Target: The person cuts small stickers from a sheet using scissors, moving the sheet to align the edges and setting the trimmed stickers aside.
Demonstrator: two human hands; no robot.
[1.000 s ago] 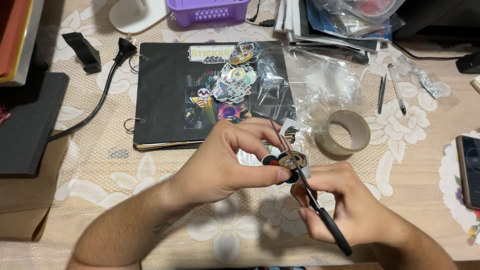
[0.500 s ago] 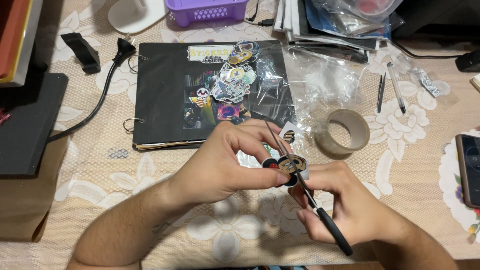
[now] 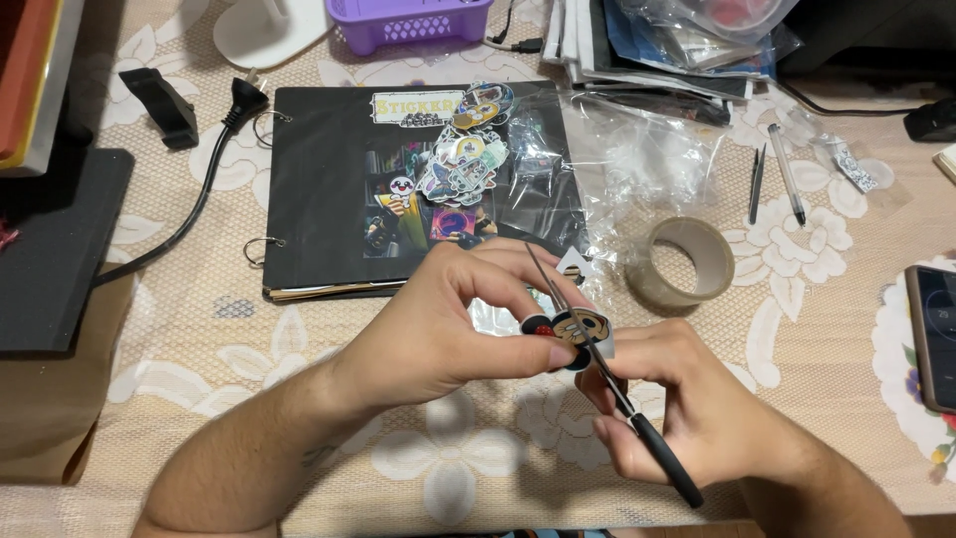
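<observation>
Left hand [image 3: 438,329] pinching a small round sticker [image 3: 576,327], right hand [image 3: 697,413] closed round black-handled scissors [image 3: 607,374], blades open across it. Held much as a second ago, barely shifted. Beneath, near centre, a tabletop [image 3: 199,339] under beige floral lace. Farther off, a black ring-bound album [image 3: 329,189] heaped with glossy stickers; right, a tape roll [image 3: 685,261].

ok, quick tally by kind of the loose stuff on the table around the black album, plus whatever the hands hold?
Scissors, in the right hand: 1
Sticker being cut, in the left hand: 1
Tape roll: 1
Pens: 2
Phone: 1
Purple basket: 1
Black album: 1
Total: 8
</observation>
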